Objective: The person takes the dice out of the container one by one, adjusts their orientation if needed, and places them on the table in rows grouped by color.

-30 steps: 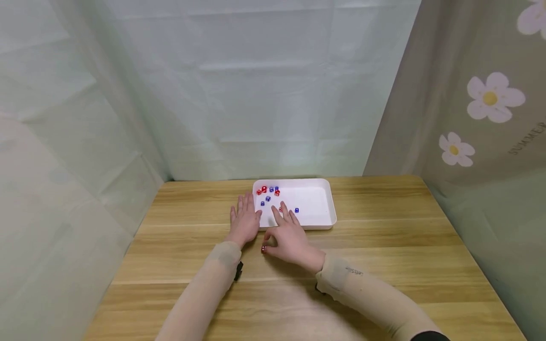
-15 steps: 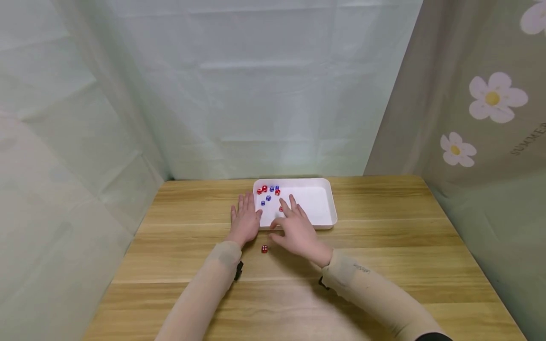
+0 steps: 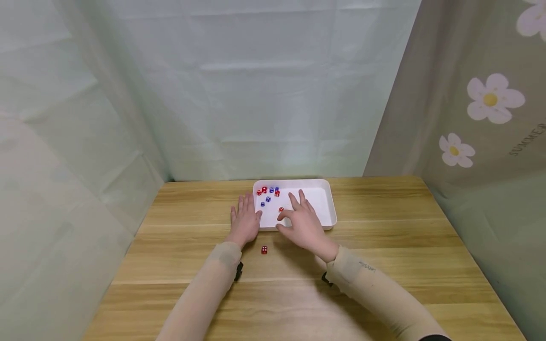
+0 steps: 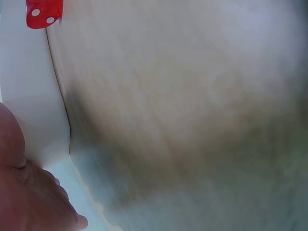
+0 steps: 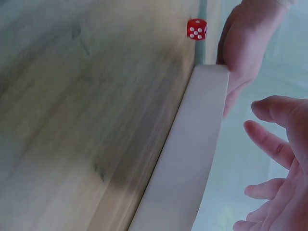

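On the left, the left hand point(image 3: 245, 221) lies flat on the desk point(image 3: 179, 246) with straight fingers, just beside the left wall of the white tray point(image 3: 328, 208); it holds nothing and seems only to steady the tray. Inside the tray, in its far left corner, sits a small group of red and blue dice point(image 3: 268, 193), and one more red die point(image 3: 281, 209) lies a little nearer to the middle. One single red die point(image 3: 264, 249) stands outside on the desk, in front of the tray and between the two forearms, so I judge that the sorting has only begun: one die is out and most are left in the tray. To the right of it, the right hand point(image 3: 304, 223) hovers over the near edge of the tray, fingers spread and relaxed, empty. The red die in the tray lies just beside its fingertips, to their left, not touching as far as I can see. The die on the desk is near its wrist, apart from it.
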{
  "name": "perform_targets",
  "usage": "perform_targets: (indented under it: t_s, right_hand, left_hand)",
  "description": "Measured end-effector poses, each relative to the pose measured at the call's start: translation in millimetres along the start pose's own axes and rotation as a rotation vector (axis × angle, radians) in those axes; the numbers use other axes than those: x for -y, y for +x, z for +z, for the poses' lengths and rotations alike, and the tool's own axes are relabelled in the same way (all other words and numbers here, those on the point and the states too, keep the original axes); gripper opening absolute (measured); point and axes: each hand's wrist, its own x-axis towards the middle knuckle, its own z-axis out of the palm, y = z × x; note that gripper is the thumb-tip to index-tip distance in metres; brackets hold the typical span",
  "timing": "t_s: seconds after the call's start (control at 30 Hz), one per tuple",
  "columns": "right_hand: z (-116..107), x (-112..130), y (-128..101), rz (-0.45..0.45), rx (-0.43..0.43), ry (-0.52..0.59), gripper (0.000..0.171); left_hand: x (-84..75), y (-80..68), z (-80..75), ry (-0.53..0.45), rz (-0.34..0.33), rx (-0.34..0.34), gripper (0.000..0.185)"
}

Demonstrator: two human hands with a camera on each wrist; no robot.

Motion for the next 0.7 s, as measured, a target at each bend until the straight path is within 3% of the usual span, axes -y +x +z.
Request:
perform_targets:
  t_s: [0.7]
  right_hand:
    - [4.5,-16.3,13.2,0.116,0.001,0.02,0.012]
  left_hand:
    - [0.1,1.4,0.0,-0.019,-0.026,0.031,0.072]
